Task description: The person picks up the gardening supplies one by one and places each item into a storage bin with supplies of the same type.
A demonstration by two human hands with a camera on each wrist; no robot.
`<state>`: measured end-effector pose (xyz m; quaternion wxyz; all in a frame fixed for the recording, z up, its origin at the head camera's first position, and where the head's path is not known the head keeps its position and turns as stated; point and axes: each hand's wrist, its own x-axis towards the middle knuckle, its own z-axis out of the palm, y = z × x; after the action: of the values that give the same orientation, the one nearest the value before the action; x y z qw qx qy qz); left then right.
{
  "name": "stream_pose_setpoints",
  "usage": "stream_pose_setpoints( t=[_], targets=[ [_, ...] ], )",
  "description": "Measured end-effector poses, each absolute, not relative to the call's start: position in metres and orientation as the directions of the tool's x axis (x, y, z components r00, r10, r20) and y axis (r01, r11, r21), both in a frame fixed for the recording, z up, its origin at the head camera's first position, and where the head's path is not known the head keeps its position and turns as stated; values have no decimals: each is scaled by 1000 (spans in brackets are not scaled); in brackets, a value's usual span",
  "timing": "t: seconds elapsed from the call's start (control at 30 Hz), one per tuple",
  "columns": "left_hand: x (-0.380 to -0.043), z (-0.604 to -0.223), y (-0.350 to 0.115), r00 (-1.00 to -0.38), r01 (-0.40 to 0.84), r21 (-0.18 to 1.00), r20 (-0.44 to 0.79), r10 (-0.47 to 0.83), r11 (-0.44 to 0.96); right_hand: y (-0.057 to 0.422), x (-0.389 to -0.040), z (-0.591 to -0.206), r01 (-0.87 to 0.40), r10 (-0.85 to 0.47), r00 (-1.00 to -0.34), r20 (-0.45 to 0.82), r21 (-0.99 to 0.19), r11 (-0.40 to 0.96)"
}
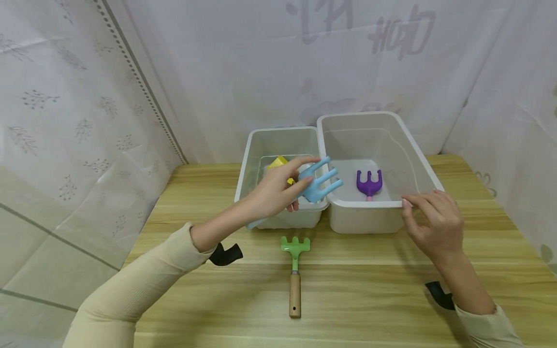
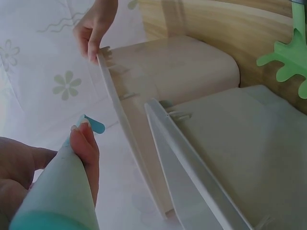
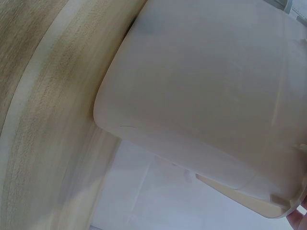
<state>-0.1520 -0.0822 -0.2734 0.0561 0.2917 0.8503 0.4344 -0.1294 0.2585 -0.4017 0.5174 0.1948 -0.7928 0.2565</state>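
Note:
My left hand (image 1: 275, 192) grips a light blue toy fork (image 1: 314, 189) above the left white bin (image 1: 296, 221), its prongs reaching over the rim shared with the right bin (image 1: 361, 220). In the left wrist view the blue handle (image 2: 60, 191) runs along the palm, thumb and fingers around it. My right hand (image 1: 437, 220) pinches the front right corner of the right bin's rim. Inside that bin lies a purple toy fork (image 1: 369, 185) with a pink handle. Something yellow (image 1: 277, 163) is in the left bin, partly hidden by my left hand.
A green toy rake (image 1: 295, 247) with a wooden handle lies on the wooden table (image 1: 243, 299) in front of the bins. Patterned white curtains (image 1: 226, 72) hang behind and at the sides. Black straps (image 1: 226, 254) show near both wrists.

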Motion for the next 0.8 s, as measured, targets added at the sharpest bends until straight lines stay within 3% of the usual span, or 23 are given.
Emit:
stream_pose_setpoints(
  t=[0.8],
  targets=[
    [-168, -261, -55, -807, 458, 749, 125, 578, 479, 258, -128, -401, -569, -47, -403, 914, -210, 795]
  ],
)
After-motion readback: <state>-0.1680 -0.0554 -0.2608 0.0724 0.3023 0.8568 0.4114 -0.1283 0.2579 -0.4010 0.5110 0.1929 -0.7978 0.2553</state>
